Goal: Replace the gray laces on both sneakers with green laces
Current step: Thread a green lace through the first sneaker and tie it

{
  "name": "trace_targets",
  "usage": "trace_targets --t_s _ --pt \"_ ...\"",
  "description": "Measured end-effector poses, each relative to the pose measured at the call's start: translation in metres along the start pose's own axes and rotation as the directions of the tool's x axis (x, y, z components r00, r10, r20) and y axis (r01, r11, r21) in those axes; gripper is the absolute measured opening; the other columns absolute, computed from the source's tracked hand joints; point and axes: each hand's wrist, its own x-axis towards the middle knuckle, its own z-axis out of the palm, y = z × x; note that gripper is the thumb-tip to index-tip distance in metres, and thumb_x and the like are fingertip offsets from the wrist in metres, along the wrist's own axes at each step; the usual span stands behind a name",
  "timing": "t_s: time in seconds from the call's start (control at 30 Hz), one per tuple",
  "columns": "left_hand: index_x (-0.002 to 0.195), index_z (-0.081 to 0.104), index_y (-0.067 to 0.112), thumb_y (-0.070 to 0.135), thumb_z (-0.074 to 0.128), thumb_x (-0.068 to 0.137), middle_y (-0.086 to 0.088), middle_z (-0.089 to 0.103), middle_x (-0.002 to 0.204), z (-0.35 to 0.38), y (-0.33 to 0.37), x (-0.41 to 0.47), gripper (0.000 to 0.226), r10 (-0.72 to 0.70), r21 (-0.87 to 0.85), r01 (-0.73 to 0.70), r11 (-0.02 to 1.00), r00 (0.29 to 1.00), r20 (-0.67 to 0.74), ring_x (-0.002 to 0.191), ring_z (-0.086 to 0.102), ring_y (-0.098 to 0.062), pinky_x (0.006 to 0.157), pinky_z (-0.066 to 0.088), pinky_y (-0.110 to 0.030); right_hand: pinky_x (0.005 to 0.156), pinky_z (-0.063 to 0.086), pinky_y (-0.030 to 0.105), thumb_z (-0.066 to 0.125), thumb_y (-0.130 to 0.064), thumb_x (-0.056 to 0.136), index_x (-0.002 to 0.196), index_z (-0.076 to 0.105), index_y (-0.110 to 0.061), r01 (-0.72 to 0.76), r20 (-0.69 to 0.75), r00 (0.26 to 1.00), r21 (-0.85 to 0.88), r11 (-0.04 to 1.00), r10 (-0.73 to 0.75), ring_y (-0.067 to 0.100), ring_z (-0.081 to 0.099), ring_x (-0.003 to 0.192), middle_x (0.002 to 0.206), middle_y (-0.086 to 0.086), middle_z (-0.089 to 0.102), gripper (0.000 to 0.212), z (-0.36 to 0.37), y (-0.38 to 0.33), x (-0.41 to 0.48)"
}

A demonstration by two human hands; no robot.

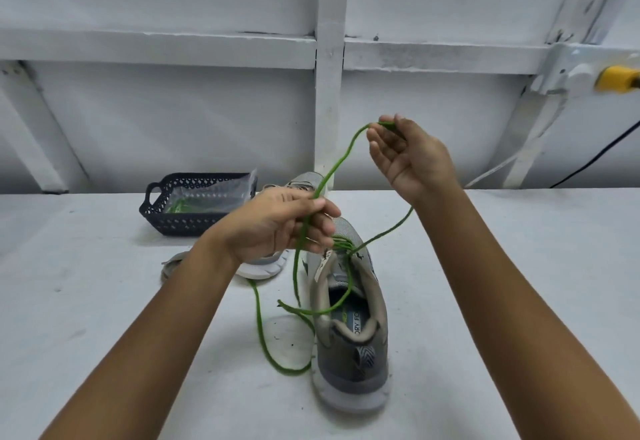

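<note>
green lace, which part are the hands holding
Both. The right hand pinches the thin green cord lace at its end; the left hand grips it further along, above the gray mesh sneaker.

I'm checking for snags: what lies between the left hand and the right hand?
In the head view, only a free stretch of green lace spans the gap, from the left hand up to the right hand, which pinches it.

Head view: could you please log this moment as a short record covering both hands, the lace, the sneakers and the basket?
left hand: grips green lace mid-length, above near sneaker
right hand: pinches the lace's end, raised
green lace: laced across near sneaker; slack loops on table
far sneaker: behind left hand, mostly hidden
basket: dark, far left, holds clear bag
</note>
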Motion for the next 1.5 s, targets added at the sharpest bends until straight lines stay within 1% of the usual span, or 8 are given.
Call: trace_targets --t_s 0.17,0.33,0.6,1.07,1.17,1.27,1.33,1.5 --pt "0.092 0.062 0.002 0.016 0.045 0.095 -0.002 0.065 0.065 -0.002 0.001 0.009 0.022 -0.005 0.080 0.014 0.997 0.993 -0.117 0.057 0.066 -0.013 0.054 0.054 -0.021 0.034 0.030 0.012 0.049 -0.046 0.093 0.072 0.054 -0.012 -0.363 -0.003 0.913 -0.463 0.809 0.408 0.003 0.036 0.035 0.051 -0.003 0.044 0.040 -0.002 0.035 -0.005" --pt "0.084 0.061 0.006 0.014 0.045 0.097 -0.003 0.064 0.063 0.000 -0.002 0.015 0.022 -0.046 0.100 0.061 0.993 0.988 -0.148 0.056 0.065 -0.014 0.053 0.053 -0.021 0.038 0.015 0.015 0.055 -0.030 0.093 0.078 0.061 -0.016 -0.240 0.082 0.919 -0.659 0.713 0.385 0.005 0.026 0.041 0.050 -0.006 0.041 0.021 0.002 0.051 -0.011" --pt "0.104 0.060 -0.002 0.013 0.042 0.097 -0.001 0.062 0.061 -0.006 -0.011 0.009 0.024 -0.036 0.043 0.042 0.998 0.989 -0.141 0.056 0.063 -0.012 0.052 0.052 -0.020 0.040 0.036 0.013 0.049 -0.017 0.097 0.075 0.058 -0.015 -0.181 -0.092 0.984 -0.527 0.830 0.156 0.003 0.049 0.042 0.054 -0.006 0.057 0.024 -0.005 0.032 0.010" --pt "0.098 0.064 0.006 0.002 0.043 0.096 -0.006 0.074 0.089 -0.022 -0.030 -0.003 0.021 -0.126 0.108 0.152 0.982 0.968 -0.216 0.079 0.071 -0.011 0.065 0.055 -0.023 0.047 0.047 0.016 0.051 -0.011 0.095 0.075 0.058 -0.010 -0.196 -0.230 0.967 -0.401 0.895 0.109 0.006 0.060 0.048 0.058 -0.001 0.064 0.021 -0.033 0.041 0.026" --pt "0.088 0.069 0.014 0.005 0.052 0.093 0.009 0.067 0.069 -0.023 -0.041 0.006 0.019 -0.041 0.249 0.141 0.958 0.929 -0.368 0.062 0.059 -0.002 0.058 0.047 -0.017 0.054 0.043 0.020 0.054 -0.019 0.094 0.083 0.062 -0.009 -0.247 -0.169 0.969 -0.701 0.669 0.180 0.010 0.055 0.057 0.070 0.003 0.061 0.017 -0.039 0.053 0.019" --pt "0.096 0.070 0.011 0.005 0.058 0.090 0.011 0.056 0.056 -0.021 -0.056 0.015 0.015 0.039 0.352 0.151 0.924 0.877 -0.478 0.054 0.044 0.000 0.051 0.035 -0.012 0.054 0.038 0.022 0.057 -0.027 0.092 0.085 0.069 -0.004 -0.140 -0.093 0.965 -0.973 0.183 0.247 0.016 0.048 0.061 0.071 0.007 0.054 0.027 -0.048 0.069 0.009" --pt "0.101 0.070 0.007 0.002 0.062 0.087 0.005 0.060 0.065 -0.016 -0.065 0.019 0.017 0.067 0.341 0.132 0.931 0.856 -0.513 0.055 0.049 0.001 0.051 0.036 -0.009 0.052 0.034 0.024 0.061 -0.032 0.089 0.083 0.071 0.001 -0.046 -0.052 0.962 -0.999 -0.030 0.269 0.017 0.044 0.057 0.066 0.010 0.050 0.036 -0.050 0.079 0.003" --pt "0.092 0.069 -0.001 -0.006 0.067 0.080 0.002 0.063 0.066 -0.007 -0.082 0.029 0.013 0.116 0.307 0.087 0.948 0.802 -0.586 0.048 0.056 0.008 0.050 0.041 -0.005 0.040 0.025 0.020 0.064 -0.037 0.087 0.058 0.057 -0.013 -0.021 -0.021 0.962 -1.000 -0.003 0.274 0.010 0.031 0.042 0.047 -0.001 0.038 0.038 -0.053 0.088 -0.006"
